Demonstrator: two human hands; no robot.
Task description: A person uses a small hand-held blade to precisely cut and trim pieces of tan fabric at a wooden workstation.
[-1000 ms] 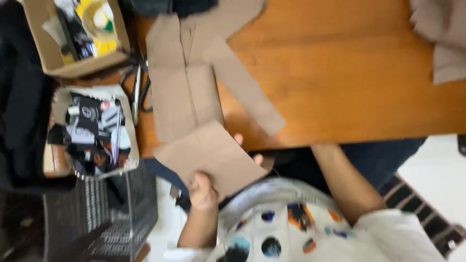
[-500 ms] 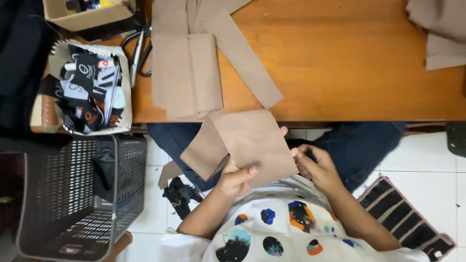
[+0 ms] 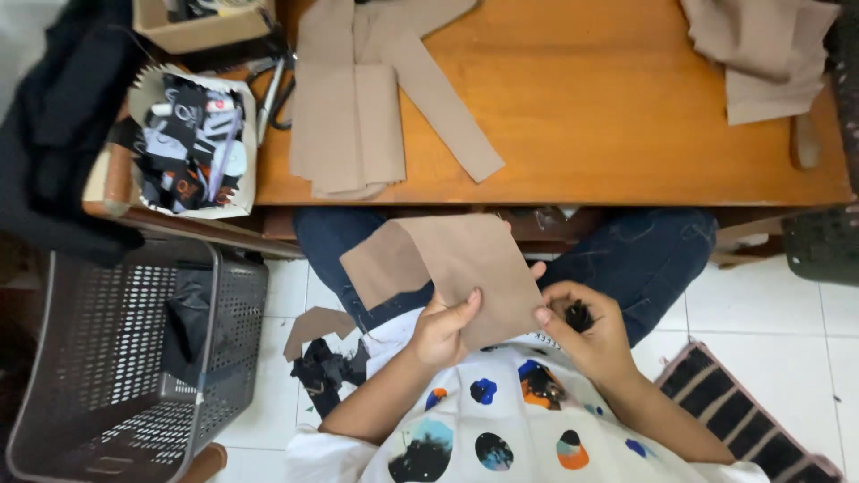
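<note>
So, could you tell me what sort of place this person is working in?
Probably a home sewing or craft corner: cut tan fabric pieces lie on a wooden table beside scissors, a box of dark scraps sits at its edge, and both hands hold another tan piece.

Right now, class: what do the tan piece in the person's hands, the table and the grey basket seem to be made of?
Tan piece: probably matte woven fabric; it drapes limply. Table: varnished wood, with orange sheen and grain. Grey basket: seemingly moulded plastic, with a perforated grid.
</note>
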